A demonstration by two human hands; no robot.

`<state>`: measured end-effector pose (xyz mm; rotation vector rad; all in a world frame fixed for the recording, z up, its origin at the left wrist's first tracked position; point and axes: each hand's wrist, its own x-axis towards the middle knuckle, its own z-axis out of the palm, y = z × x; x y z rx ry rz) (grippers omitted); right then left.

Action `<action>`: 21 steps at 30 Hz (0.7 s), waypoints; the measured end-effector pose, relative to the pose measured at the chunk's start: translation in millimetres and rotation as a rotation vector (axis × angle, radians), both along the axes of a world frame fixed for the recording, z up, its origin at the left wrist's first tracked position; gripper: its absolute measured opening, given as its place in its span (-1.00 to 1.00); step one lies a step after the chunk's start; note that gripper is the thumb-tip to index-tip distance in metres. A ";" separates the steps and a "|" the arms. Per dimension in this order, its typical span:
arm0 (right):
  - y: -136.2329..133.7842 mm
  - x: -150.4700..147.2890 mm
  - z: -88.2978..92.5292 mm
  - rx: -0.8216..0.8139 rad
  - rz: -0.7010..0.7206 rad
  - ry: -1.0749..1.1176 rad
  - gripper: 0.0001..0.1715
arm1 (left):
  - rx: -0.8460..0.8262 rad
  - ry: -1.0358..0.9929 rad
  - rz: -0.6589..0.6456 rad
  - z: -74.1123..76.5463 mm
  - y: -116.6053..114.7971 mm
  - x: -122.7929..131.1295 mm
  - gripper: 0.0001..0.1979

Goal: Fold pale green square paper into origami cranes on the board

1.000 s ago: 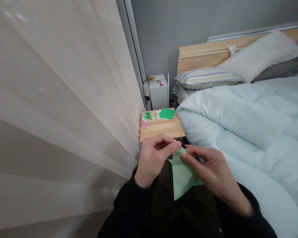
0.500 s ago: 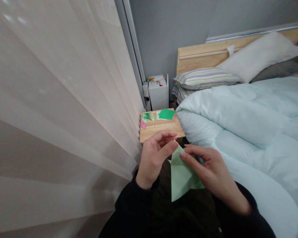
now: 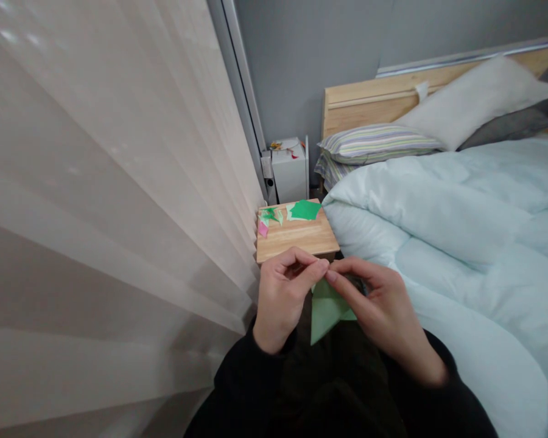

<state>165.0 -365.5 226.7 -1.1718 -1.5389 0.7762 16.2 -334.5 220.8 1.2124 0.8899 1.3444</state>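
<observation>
Folded pale-green paper (image 3: 327,307) — held on the person's near side of the small wooden table (image 3: 301,242). Left hand (image 3: 279,299) and right hand (image 3: 386,302) meet fingertip to fingertip, thumb and forefinger of each pinched at the paper's table-ward end; that corner is hidden beneath them. Long axis appears to run from the pinch away from the table, ending in a free point. Neither hand clearly nearer. Bright-green sheet (image 3: 305,210) lies on the table's far edge — untouched.
</observation>
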 end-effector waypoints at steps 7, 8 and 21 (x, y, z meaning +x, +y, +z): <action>-3.9 11.0 -7.9 -0.092 0.012 -0.065 -0.71 | -0.025 -0.081 0.177 -4.7 13.2 -7.7 -0.79; -3.6 13.1 -9.3 -0.103 0.013 -0.073 -0.71 | -0.026 -0.085 0.179 -4.1 14.8 -9.6 -0.79; -1.0 0.7 -18.6 0.314 -0.201 -0.525 -0.72 | -0.076 0.072 -0.025 -21.5 16.1 4.7 -0.75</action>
